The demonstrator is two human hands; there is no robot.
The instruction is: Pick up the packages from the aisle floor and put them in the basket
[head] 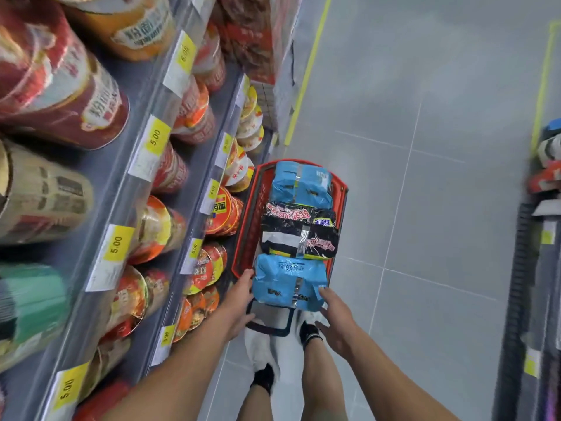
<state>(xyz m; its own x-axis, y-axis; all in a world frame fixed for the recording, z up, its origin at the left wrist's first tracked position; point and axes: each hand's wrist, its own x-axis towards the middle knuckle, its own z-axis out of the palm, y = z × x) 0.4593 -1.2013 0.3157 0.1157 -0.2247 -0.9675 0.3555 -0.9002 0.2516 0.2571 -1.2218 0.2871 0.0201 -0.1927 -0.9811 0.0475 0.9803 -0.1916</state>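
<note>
On the grey tiled floor, a red basket, close against the foot of the shelving on the left. Inside, three packages in a row from far to near: far blue package, black package in the middle, near blue package at the near end, each touching the next. All three riding above the rim.

At the basket's near left corner, the left hand, fingers straight and together, laid along the left edge of the near blue package. Possibly touching the rim as well, though blur makes that hard to judge. At the same package's near right corner, the right hand, fingers spread and relaxed, fingertips resting on the wrapper. Both flat and loose, gripping nothing.

At the near end, a dark handle folded outward, lying over a pair of white shoes worn with black socks.

On the left shelving, rows of cup noodles in red, orange and yellow, with yellow price tags along the shelf edges. Beside it, a yellow line on the floor, running toward the far end. At the right edge, more shelving, well apart from the basket and too blurred to read.
</note>
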